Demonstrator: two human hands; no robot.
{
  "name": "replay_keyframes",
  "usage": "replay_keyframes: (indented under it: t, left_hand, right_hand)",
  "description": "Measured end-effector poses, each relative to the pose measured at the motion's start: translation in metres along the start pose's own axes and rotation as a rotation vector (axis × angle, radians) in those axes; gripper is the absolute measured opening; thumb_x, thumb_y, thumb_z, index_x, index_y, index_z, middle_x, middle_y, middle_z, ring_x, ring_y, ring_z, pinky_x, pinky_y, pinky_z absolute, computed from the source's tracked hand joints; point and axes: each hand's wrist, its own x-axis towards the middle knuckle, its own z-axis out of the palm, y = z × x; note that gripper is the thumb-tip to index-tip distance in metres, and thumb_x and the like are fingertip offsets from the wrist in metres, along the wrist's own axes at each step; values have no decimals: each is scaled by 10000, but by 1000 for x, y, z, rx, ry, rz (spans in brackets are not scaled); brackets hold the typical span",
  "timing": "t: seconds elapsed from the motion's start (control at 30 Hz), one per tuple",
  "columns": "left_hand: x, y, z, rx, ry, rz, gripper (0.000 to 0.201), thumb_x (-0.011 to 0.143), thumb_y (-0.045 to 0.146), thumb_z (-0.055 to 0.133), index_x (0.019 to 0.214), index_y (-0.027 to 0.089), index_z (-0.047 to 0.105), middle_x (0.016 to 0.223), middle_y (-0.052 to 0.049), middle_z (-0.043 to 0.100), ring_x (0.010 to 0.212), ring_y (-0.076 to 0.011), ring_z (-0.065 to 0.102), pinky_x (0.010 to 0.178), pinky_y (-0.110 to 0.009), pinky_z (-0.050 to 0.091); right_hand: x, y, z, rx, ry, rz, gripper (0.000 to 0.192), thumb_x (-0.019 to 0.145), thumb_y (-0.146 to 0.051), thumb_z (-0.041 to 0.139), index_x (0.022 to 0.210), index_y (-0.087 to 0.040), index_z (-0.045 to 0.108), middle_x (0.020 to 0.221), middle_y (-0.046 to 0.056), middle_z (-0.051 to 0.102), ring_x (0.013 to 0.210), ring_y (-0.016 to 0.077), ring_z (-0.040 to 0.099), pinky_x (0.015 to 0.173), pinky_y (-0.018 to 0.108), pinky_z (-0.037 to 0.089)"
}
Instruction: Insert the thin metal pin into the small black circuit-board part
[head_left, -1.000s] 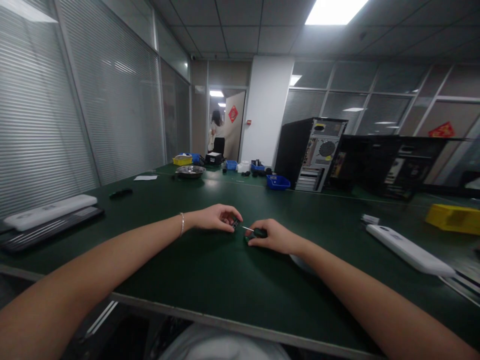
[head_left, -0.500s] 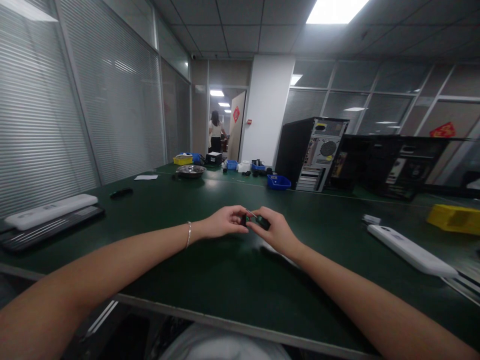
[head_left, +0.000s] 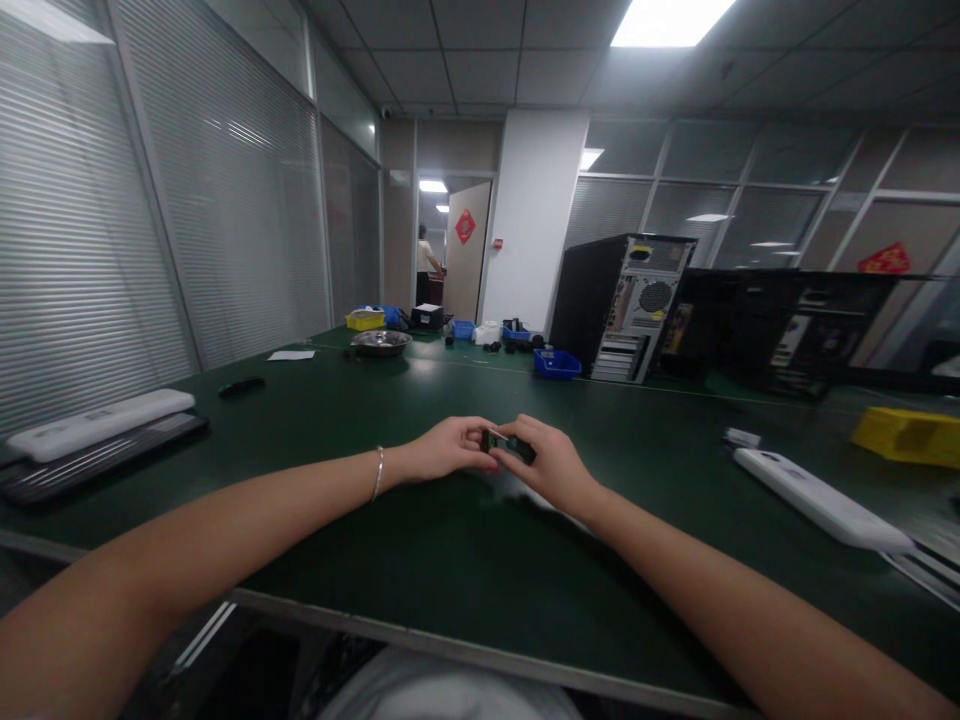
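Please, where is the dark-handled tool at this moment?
In the head view, the dark-handled tool is just right of centre, held in the right hand and pointing toward the left hand.

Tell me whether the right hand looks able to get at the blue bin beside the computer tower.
Probably not as things stand: the right hand is occupied with a dark-handled tool, and the blue bin sits farther across the green table.

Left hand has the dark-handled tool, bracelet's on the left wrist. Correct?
No: the dark-handled tool is in the right hand, per the head view. The bracelet is indeed on the left wrist.
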Motion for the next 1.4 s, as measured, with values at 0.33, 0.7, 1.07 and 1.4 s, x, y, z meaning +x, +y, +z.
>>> replay_keyframes:
  t: [0.33,0.7,1.07,1.4]
  left_hand:
    - [1,-2,-3,-101,58,-83,344,798,269,635,1093,99,584,962,-109,650,858,-182,625,816,-352,466]
    - [12,-5,-37,-76,318,8,186,807,138,590,988,95,604,940,-118,665,803,-173,633,780,-337,486]
    - [-17,-4,-174,-14,946,62,202,888,251,513,1025,110,560,989,-67,597,835,-161,597,727,-336,510]
    - [-3,-3,-111,-5,665,-4,187,867,98,471,1038,71,540,901,-130,650,781,-177,603,745,-337,469]
  right_hand:
    - [-1,0,-2,-152,-26,-46,240,856,-314,557,1078,-230,591,916,41,612,784,170,592,635,241,405]
    - [-2,2,7,-105,-10,-27,293,871,-270,542,1163,-245,542,988,39,613,838,175,599,730,263,444]
    - [-5,5,3,-90,-56,-41,198,876,-264,535,1057,-229,605,911,27,605,747,152,582,655,244,445]
    - [-4,5,1,-81,-57,19,207,871,-288,538,1055,-230,615,905,32,607,767,163,585,663,255,444]
